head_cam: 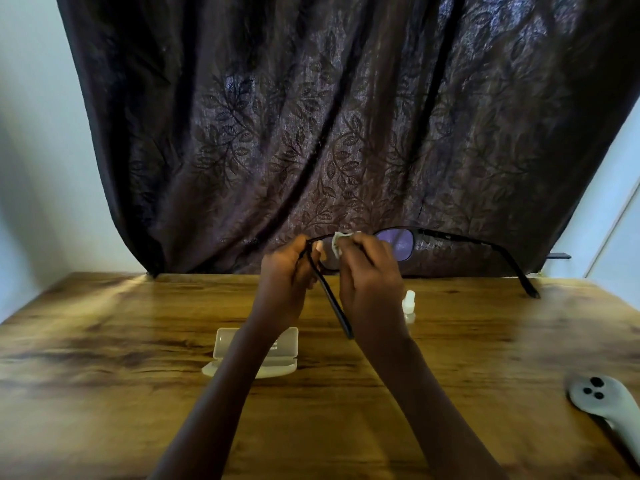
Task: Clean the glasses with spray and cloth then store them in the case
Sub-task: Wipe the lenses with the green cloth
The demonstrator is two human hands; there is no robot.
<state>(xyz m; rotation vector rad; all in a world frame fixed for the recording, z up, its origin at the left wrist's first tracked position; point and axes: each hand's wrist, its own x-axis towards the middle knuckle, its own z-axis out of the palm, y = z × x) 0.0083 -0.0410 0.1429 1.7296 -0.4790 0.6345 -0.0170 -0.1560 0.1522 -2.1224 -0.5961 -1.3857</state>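
Dark-framed glasses [398, 244] are held up above the wooden table [104, 341], temples unfolded toward me. My left hand [284, 282] grips the frame at its left corner. My right hand [367, 285] pinches a small pale cloth [337, 241] against the left lens, which is mostly hidden behind the fingers. The right lens shows a purple tint. An open whitish glasses case [280, 351] lies on the table under my left forearm. A small clear spray bottle [409, 301] with a white cap stands just right of my right hand.
A white handheld controller [602, 403] lies at the table's right edge. A dark leaf-patterned curtain [329, 116] hangs behind the table, with pale wall [34, 133] on both sides.
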